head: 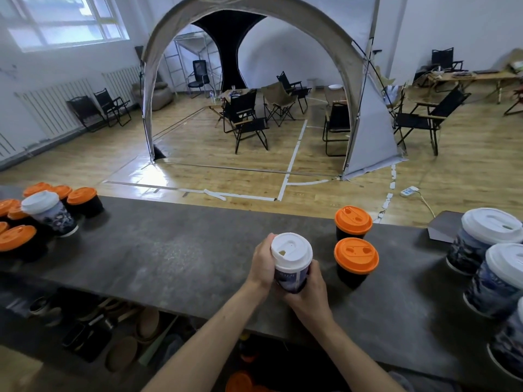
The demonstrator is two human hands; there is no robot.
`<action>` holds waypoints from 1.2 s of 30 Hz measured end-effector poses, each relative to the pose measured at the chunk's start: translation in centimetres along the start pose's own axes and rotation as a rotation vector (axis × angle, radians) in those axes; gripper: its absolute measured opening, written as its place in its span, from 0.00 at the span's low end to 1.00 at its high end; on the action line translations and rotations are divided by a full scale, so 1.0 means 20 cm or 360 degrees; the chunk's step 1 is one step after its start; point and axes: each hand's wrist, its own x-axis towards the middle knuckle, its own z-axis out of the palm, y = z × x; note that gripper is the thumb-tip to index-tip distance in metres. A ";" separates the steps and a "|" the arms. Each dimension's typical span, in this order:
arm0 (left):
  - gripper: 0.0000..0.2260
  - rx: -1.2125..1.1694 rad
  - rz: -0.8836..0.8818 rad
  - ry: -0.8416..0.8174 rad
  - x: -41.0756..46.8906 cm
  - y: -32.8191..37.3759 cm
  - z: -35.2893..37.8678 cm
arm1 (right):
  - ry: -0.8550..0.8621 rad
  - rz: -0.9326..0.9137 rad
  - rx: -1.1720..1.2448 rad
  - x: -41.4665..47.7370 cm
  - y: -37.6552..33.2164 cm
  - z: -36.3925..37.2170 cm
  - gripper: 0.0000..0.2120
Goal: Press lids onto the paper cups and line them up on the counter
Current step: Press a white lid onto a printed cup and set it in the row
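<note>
Head: 2 hands (pixel 261 263) (pixel 307 295) around cup (pixel 291 274)

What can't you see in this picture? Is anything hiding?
Head view, inside the held cup: the white lid covers it.
That cup's bottom: the left hand and right hand wrap round it.
The nearest cup on the right: cut off by the picture's edge.
Things on the shelf under the counter: dark and blurred.

Dark counter (pixel 169 250): orange-lidded black cups (pixel 82 200) left, two centre-right; white-lidded cups (pixel 492 226) far right.
</note>
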 end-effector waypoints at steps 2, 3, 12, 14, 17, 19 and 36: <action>0.21 0.0028 -0.0086 -0.0152 0.03 0.03 -0.01 | 0.0021 -0.0027 -0.0035 0.00 0.00 0.00 0.33; 0.21 0.0050 -0.0098 -0.0192 0.04 0.04 -0.02 | 0.0027 -0.0026 -0.0047 0.00 0.00 0.00 0.34; 0.17 -0.0001 -0.0029 -0.0068 0.02 0.00 0.01 | 0.0094 -0.0009 -0.0071 0.00 0.01 0.00 0.32; 0.17 0.0022 -0.0071 -0.0150 0.05 0.00 -0.01 | 0.0095 -0.0029 -0.0096 0.00 0.01 0.00 0.31; 0.17 0.0048 0.0025 -0.0043 0.03 -0.01 0.00 | 0.0073 -0.0027 -0.0067 0.00 -0.01 0.00 0.37; 0.18 0.0074 0.0109 -0.0029 -0.03 0.00 0.04 | 0.0056 -0.0004 0.0001 0.00 -0.01 0.00 0.42; 0.21 -0.0152 -0.0148 -0.0244 0.05 -0.01 0.05 | 0.0045 0.0133 -0.0042 0.02 0.01 -0.04 0.29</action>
